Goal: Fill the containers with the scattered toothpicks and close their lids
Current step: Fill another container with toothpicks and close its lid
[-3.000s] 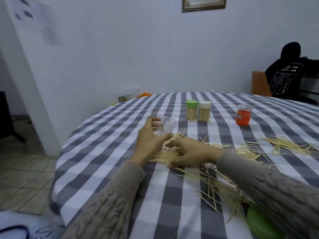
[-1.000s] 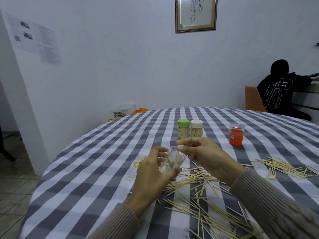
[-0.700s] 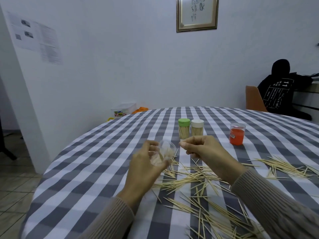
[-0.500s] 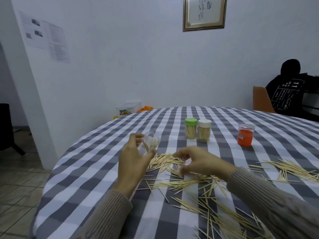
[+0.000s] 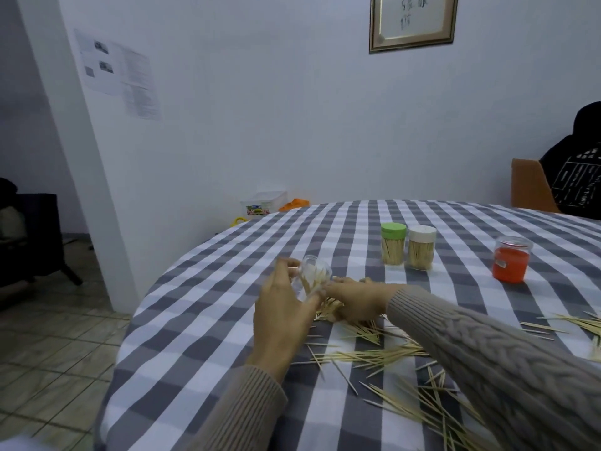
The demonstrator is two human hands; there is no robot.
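- My left hand point(image 5: 279, 315) gripped a clear plastic container point(image 5: 313, 277), fingers curled round its wall, holding it tilted above the table point(image 5: 201, 340) with its open mouth turned toward my right hand; a few toothpicks showed inside it.
- My right hand point(image 5: 354, 302) lay low over a bundle of toothpicks point(image 5: 327, 312) just beside the container's mouth, fingers curled down onto them. The frame was blurred there, so I could not tell whether it grasped the bundle or only pressed on it.
- Scattered toothpicks point(image 5: 374, 354) lay loose on the grey-and-white checked tablecloth in front of and beneath my right forearm, with more spread toward the near right edge point(image 5: 432, 411) and a separate patch at the far right point(image 5: 572, 322).
- Two filled toothpick containers stood upright and lidded farther back, just beside each other: one with a green lid point(image 5: 393, 244) and, on its right, one with a white lid point(image 5: 421, 247).
- An orange-coloured jar point(image 5: 510, 263) with a clear top stood well apart from them, to the right.
- Both my forearms wore beige knitted sleeves point(image 5: 487, 346).
- Behind the table: a white wall with a framed picture point(image 5: 413, 21), papers point(image 5: 120, 73) stuck to a pillar, a plastic box point(image 5: 263, 203) on the floor, and a person in dark clothing point(image 5: 575, 164) seated on an orange chair at the far right.
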